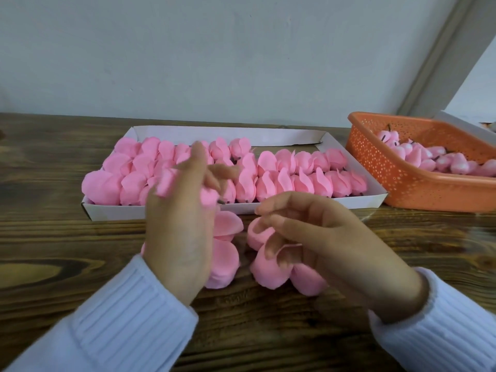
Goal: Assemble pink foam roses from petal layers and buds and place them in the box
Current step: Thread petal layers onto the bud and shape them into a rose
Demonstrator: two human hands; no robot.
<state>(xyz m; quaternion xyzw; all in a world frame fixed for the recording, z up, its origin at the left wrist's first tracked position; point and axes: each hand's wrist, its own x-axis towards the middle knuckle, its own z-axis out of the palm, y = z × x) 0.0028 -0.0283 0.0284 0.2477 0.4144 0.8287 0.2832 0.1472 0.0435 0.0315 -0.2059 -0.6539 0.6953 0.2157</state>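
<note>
Rose (208,196): pink foam, left hand (177,229) grips | petal layer (259,236): cupped, right hand (330,237) pinches

Small hand-assembly workstation of the piecework type. Evidence: a dark wood-grain worktop (67,237) against a plain pale wall (214,63), a shallow white cardboard box (112,214) filled with rows of identical pink foam roses (295,181), and an orange perforated plastic basket (389,181) of pink buds (456,163).

Table (53,237): dark stained wood, grained, slight sheen. Box (115,213): white card, matt. Roses (268,181): pink foam, matt. Basket (402,189): orange perforated plastic. Sleeves (120,318): white ribbed knit.
</note>
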